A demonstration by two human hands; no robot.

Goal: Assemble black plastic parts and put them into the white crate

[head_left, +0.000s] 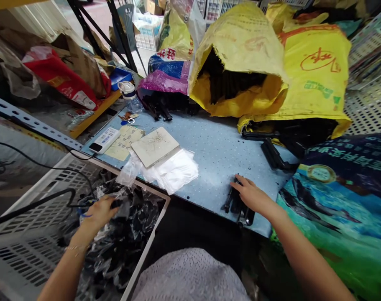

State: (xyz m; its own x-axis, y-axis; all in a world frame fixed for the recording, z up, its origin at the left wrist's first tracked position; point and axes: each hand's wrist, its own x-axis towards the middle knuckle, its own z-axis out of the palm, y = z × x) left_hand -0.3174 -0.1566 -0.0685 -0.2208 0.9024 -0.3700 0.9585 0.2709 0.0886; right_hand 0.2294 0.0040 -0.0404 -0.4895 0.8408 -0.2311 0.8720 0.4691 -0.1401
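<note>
My left hand (pixel 99 213) is over a white basket at the lower left, its fingers closed at the edge of a small black piece (pixel 115 203). Below it, black parts in clear plastic bags (pixel 127 234) fill the basket. At the table's front edge, my right hand (pixel 251 195) bends its fingers over a small bunch of black plastic parts (pixel 237 205) and touches their top. Its thumb is hidden. A longer black part (pixel 274 155) lies on the table beyond that hand.
The white basket (pixel 160 225) adjoins the blue speckled table (pixel 215 154). White plastic bags (pixel 177 171), a notebook (pixel 155 144), a paper slip (pixel 123 142) and a bottle (pixel 130 98) are on the left. Yellow sacks (pixel 240 42) of black parts line the back; a green-blue sack (pixel 328 217) stands right.
</note>
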